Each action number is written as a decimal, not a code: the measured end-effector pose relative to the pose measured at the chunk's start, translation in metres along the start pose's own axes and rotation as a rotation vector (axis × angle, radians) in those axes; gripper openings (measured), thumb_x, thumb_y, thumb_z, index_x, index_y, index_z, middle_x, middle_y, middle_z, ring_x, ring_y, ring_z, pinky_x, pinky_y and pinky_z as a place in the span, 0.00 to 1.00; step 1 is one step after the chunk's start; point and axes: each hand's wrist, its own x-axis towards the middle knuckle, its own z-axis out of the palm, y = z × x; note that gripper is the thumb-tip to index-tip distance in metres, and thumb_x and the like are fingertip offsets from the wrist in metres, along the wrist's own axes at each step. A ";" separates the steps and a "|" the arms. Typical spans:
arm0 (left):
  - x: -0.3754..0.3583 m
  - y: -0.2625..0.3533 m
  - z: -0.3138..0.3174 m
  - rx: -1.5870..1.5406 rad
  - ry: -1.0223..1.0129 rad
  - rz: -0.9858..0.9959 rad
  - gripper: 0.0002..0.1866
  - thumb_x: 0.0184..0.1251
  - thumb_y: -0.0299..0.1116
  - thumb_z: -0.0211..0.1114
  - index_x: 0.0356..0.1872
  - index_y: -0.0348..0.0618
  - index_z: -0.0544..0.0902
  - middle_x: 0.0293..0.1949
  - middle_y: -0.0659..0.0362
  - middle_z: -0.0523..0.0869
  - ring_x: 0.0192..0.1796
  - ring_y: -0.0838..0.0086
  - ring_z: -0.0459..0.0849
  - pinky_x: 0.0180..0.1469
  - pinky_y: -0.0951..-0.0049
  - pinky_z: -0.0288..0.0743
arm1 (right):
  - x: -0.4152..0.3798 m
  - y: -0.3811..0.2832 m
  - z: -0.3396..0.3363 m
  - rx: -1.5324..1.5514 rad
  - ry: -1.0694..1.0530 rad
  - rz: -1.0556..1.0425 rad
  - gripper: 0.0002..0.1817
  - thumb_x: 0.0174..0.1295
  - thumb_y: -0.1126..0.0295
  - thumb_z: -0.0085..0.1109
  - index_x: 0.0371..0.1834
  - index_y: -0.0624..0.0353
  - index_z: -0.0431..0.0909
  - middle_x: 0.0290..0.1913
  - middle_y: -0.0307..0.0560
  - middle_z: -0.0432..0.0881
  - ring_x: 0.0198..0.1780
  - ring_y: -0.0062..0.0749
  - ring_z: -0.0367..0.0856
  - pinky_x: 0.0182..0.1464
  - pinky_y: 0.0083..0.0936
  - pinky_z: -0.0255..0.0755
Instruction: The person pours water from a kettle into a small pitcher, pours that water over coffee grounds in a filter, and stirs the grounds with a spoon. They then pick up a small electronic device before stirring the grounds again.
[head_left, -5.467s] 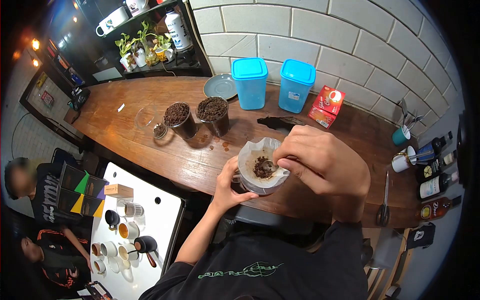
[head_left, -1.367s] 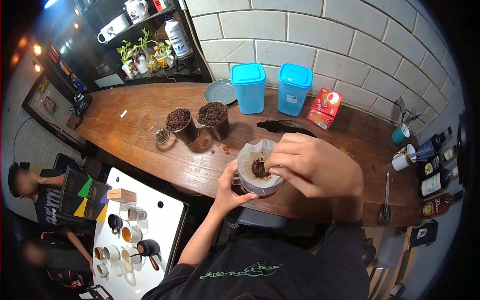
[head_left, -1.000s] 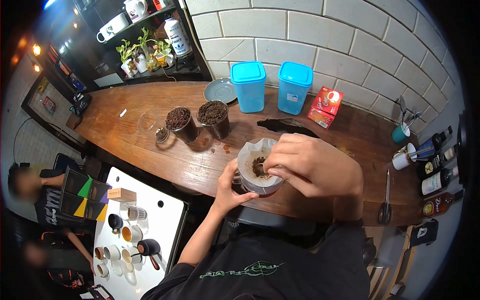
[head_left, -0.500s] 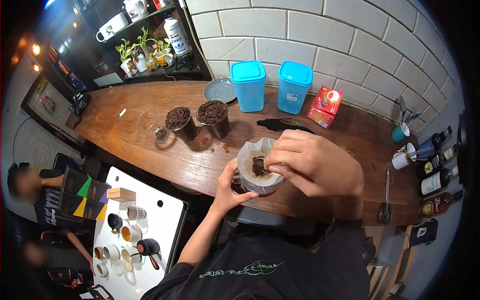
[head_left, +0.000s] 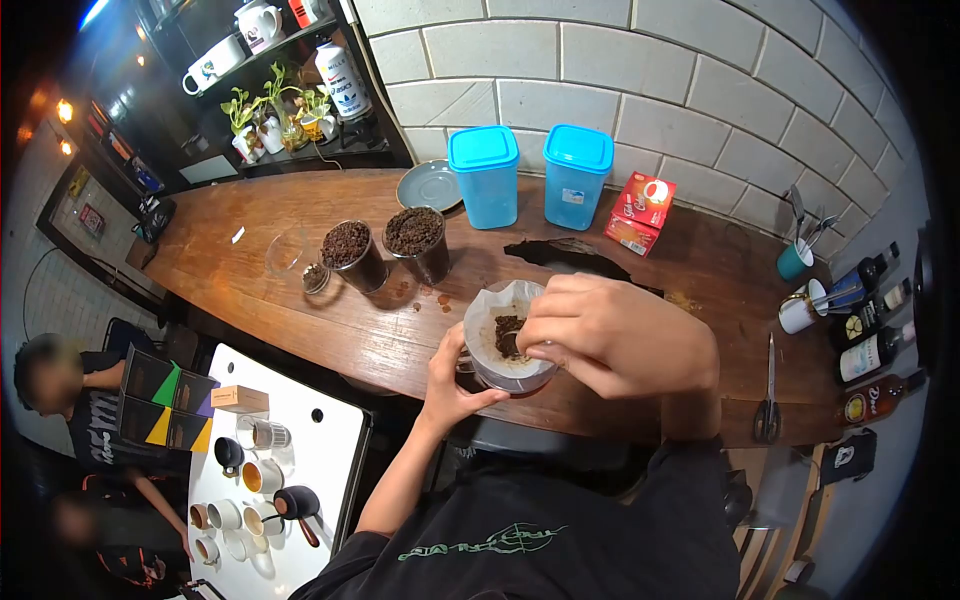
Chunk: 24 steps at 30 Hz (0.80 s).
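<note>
A white paper filter [head_left: 484,345] with dark wet grounds [head_left: 508,335] at its bottom sits in a glass vessel [head_left: 515,384] near the counter's front edge. My left hand [head_left: 450,385] is wrapped round the vessel's left side, by its handle. Over the filter's right side, my right hand [head_left: 610,335] pinches a small spoon, whose bowl shows among the grounds; its handle is hidden by my fingers. Behind and to the left stand two glasses heaped with dark grounds, one [head_left: 350,258] beside the other [head_left: 418,245].
On the wooden counter [head_left: 340,330] are two blue-lidded containers [head_left: 484,180] [head_left: 577,180], a red box [head_left: 640,213], a grey plate [head_left: 429,187], scissors [head_left: 768,400] and bottles [head_left: 872,360]. Cups [head_left: 262,476] stand on a white table [head_left: 330,385] at lower left, near two people [head_left: 95,410].
The spoon's bowl now shows in the grounds, which look more heaped. Both hands have shifted only slightly. The whole view has tilted a little.
</note>
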 end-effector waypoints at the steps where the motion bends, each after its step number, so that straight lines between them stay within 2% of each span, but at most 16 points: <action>1: 0.001 0.000 0.000 -0.001 -0.002 -0.001 0.48 0.44 0.53 0.84 0.63 0.35 0.74 0.60 0.46 0.80 0.64 0.55 0.79 0.66 0.59 0.71 | -0.001 0.000 0.000 0.008 -0.029 -0.011 0.06 0.64 0.73 0.55 0.39 0.64 0.77 0.37 0.50 0.77 0.43 0.47 0.74 0.51 0.39 0.71; 5: 0.000 0.002 -0.001 0.008 0.000 0.003 0.48 0.44 0.53 0.83 0.64 0.35 0.74 0.60 0.46 0.79 0.64 0.55 0.79 0.66 0.59 0.71 | 0.001 0.000 -0.002 0.038 0.056 -0.066 0.07 0.64 0.73 0.55 0.39 0.65 0.78 0.39 0.50 0.78 0.43 0.46 0.74 0.51 0.38 0.71; 7: 0.000 0.002 -0.001 0.022 -0.003 -0.011 0.48 0.44 0.53 0.83 0.63 0.35 0.74 0.60 0.46 0.79 0.64 0.55 0.79 0.66 0.59 0.71 | 0.002 -0.001 -0.004 -0.046 0.067 0.017 0.07 0.64 0.73 0.55 0.38 0.65 0.79 0.39 0.50 0.79 0.42 0.46 0.74 0.51 0.37 0.71; 10: 0.000 0.002 -0.001 0.032 -0.003 -0.007 0.47 0.45 0.54 0.83 0.63 0.35 0.74 0.61 0.46 0.79 0.64 0.55 0.78 0.66 0.59 0.71 | -0.001 0.005 -0.001 -0.036 -0.051 0.020 0.06 0.64 0.73 0.56 0.37 0.65 0.78 0.40 0.49 0.79 0.42 0.46 0.74 0.51 0.37 0.72; 14: -0.001 0.002 -0.001 0.034 -0.001 -0.013 0.47 0.45 0.54 0.83 0.63 0.36 0.74 0.60 0.46 0.79 0.65 0.55 0.78 0.67 0.59 0.71 | 0.000 -0.001 -0.005 -0.010 -0.008 -0.019 0.06 0.65 0.73 0.56 0.38 0.65 0.78 0.38 0.50 0.78 0.41 0.47 0.73 0.50 0.38 0.71; 16: 0.000 0.003 -0.001 0.055 -0.005 0.003 0.47 0.44 0.54 0.83 0.63 0.36 0.74 0.61 0.46 0.79 0.65 0.55 0.78 0.67 0.58 0.70 | 0.001 -0.005 -0.010 0.033 0.039 0.002 0.06 0.64 0.76 0.60 0.42 0.63 0.82 0.40 0.48 0.82 0.44 0.46 0.78 0.50 0.38 0.73; 23: -0.001 0.002 -0.001 0.021 0.000 -0.011 0.47 0.45 0.54 0.83 0.63 0.36 0.74 0.61 0.46 0.79 0.65 0.55 0.78 0.68 0.58 0.70 | 0.002 0.000 -0.003 -0.018 -0.018 0.021 0.05 0.63 0.77 0.61 0.40 0.64 0.82 0.39 0.48 0.83 0.42 0.47 0.78 0.47 0.38 0.74; 24: -0.001 0.002 -0.001 0.036 -0.002 -0.013 0.47 0.45 0.54 0.83 0.64 0.36 0.74 0.61 0.46 0.79 0.65 0.54 0.78 0.67 0.58 0.70 | 0.002 0.000 -0.003 -0.020 0.021 0.014 0.04 0.65 0.75 0.58 0.39 0.63 0.79 0.38 0.49 0.80 0.42 0.47 0.76 0.48 0.39 0.72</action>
